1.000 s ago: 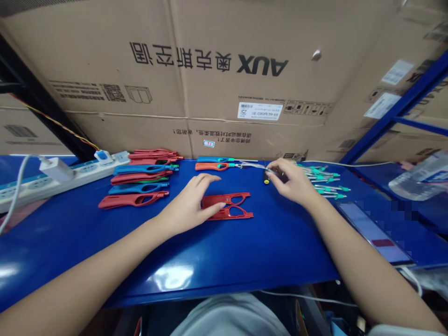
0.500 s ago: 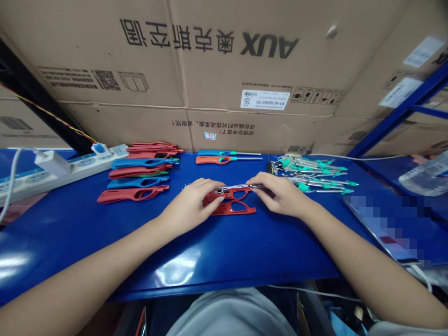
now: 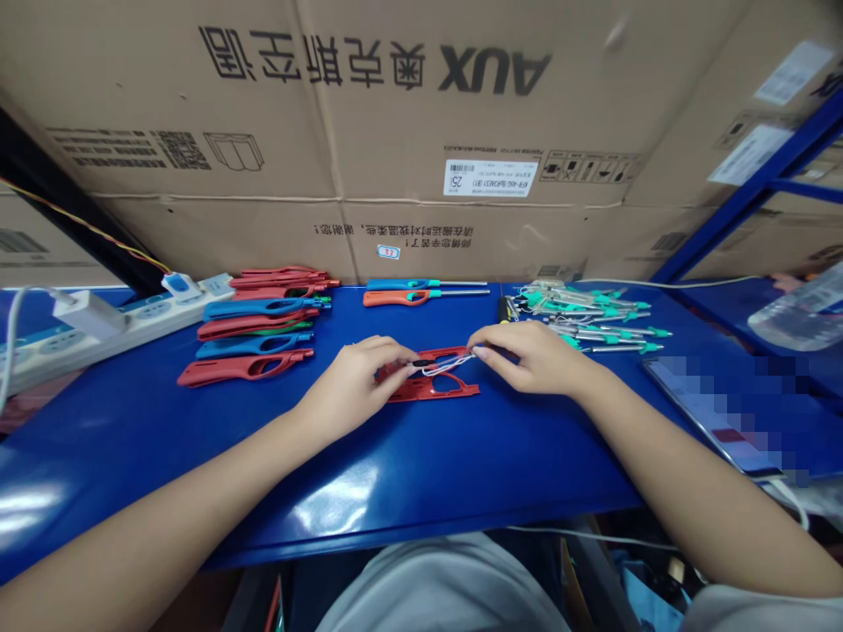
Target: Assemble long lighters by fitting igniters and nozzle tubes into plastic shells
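Note:
Between thumb and fingers, my left hand pinches a small black part with white wires. My right hand pinches the other end of those wires, drawn out between both hands. Under them lie two red lighter shell halves, partly covered by my left hand, each with an oval trigger opening. Just beyond my right hand is a pile of metal lighter tubes with green ends. A dark tool handle with yellow shows behind my right fingers.
Red and blue lighter shells are stacked on the left beside a white power strip. Two assembled lighters lie along the back near a large carton. On the right are a phone and a plastic bottle.
My right hand's dark slim tool is no longer seen in its fingers. The wires, earlier lying along the shell, now hang looped between my hands. The view has shifted slightly.

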The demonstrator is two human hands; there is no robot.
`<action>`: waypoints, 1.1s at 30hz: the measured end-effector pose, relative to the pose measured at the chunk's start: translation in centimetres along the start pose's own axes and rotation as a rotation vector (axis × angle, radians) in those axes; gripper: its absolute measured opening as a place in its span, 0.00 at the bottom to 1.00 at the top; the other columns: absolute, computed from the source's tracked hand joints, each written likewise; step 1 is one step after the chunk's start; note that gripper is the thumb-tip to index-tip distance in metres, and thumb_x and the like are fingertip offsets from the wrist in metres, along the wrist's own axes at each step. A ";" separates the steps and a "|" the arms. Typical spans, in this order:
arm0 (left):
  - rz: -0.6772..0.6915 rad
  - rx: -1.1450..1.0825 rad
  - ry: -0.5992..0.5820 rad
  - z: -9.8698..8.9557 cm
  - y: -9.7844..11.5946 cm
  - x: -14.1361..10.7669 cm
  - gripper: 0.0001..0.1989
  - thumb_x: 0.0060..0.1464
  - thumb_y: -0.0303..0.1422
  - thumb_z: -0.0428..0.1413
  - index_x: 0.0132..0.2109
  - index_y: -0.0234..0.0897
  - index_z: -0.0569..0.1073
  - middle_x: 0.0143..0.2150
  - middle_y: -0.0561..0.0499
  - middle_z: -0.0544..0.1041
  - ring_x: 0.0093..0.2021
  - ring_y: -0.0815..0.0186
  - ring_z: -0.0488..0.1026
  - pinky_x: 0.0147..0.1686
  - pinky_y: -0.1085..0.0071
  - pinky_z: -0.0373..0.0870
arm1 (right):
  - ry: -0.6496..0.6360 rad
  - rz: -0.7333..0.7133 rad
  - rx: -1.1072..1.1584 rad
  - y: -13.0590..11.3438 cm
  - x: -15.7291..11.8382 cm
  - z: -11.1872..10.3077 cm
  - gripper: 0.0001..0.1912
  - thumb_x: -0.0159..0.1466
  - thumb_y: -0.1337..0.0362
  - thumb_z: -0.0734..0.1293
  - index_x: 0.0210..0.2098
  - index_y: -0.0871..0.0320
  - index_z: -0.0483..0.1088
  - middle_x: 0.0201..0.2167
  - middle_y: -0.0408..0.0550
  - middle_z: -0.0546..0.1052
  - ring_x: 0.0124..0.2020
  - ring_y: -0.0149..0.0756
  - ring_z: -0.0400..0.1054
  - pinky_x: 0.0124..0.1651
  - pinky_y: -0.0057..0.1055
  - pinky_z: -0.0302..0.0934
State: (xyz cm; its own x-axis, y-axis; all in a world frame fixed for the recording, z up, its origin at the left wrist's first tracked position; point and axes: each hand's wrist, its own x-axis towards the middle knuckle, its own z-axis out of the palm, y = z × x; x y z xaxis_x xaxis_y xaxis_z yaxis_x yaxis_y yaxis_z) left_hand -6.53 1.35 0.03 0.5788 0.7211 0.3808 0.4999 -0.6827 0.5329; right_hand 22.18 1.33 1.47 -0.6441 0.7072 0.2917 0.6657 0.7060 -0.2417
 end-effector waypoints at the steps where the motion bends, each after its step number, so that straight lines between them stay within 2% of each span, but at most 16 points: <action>1: -0.004 0.001 -0.001 0.0 0.0 0.0 0.09 0.65 0.34 0.54 0.44 0.38 0.79 0.42 0.47 0.81 0.42 0.61 0.77 0.44 0.64 0.74 | -0.009 -0.015 0.011 0.1 0.0 -0.1 0.14 0.73 0.60 0.57 0.46 0.56 0.73 0.43 0.51 0.81 0.42 0.42 0.76 0.43 0.36 0.65; 4: -0.004 0.017 -0.008 0.0 0.1 0.1 0.08 0.64 0.33 0.55 0.43 0.37 0.79 0.41 0.47 0.81 0.41 0.61 0.77 0.43 0.65 0.74 | -0.046 -0.030 0.070 0.1 0.0 -0.4 0.14 0.73 0.63 0.57 0.43 0.57 0.74 0.42 0.52 0.81 0.41 0.41 0.74 0.44 0.37 0.65; 12: 0.003 0.084 -0.071 0.2 0.1 -0.1 0.09 0.64 0.34 0.56 0.43 0.38 0.80 0.39 0.48 0.80 0.40 0.61 0.76 0.39 0.66 0.73 | -0.269 0.024 0.272 0.2 -0.1 -0.8 0.10 0.70 0.65 0.62 0.45 0.57 0.74 0.43 0.51 0.79 0.41 0.38 0.73 0.45 0.35 0.66; 17: 0.039 0.094 -0.107 0.4 0.0 -0.2 0.08 0.64 0.32 0.56 0.43 0.39 0.81 0.41 0.47 0.80 0.43 0.60 0.77 0.44 0.63 0.74 | -0.349 0.059 0.315 0.2 -0.2 -0.8 0.06 0.66 0.66 0.65 0.40 0.58 0.75 0.37 0.49 0.78 0.34 0.34 0.71 0.36 0.30 0.65; 23: 0.025 0.073 -0.137 0.8 -0.2 -0.4 0.08 0.63 0.28 0.56 0.43 0.37 0.81 0.41 0.47 0.80 0.39 0.63 0.77 0.40 0.67 0.74 | -0.374 0.108 0.245 0.4 -0.3 -0.6 0.03 0.64 0.69 0.67 0.35 0.58 0.74 0.34 0.47 0.78 0.32 0.33 0.71 0.34 0.29 0.63; 33: 0.047 0.065 -0.146 1.3 -0.1 -0.5 0.09 0.63 0.26 0.57 0.44 0.37 0.82 0.41 0.47 0.83 0.42 0.61 0.79 0.43 0.66 0.75 | -0.342 0.070 0.107 0.1 0.0 -0.6 0.04 0.64 0.68 0.69 0.32 0.57 0.75 0.35 0.47 0.78 0.38 0.38 0.71 0.40 0.33 0.62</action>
State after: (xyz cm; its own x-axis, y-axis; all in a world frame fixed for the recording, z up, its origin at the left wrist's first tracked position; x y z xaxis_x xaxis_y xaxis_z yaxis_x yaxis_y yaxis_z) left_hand -6.02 0.90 -1.22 0.6876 0.6664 0.2882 0.5079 -0.7251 0.4650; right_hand 22.48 1.38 1.96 -0.6995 0.7128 -0.0512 0.6808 0.6429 -0.3510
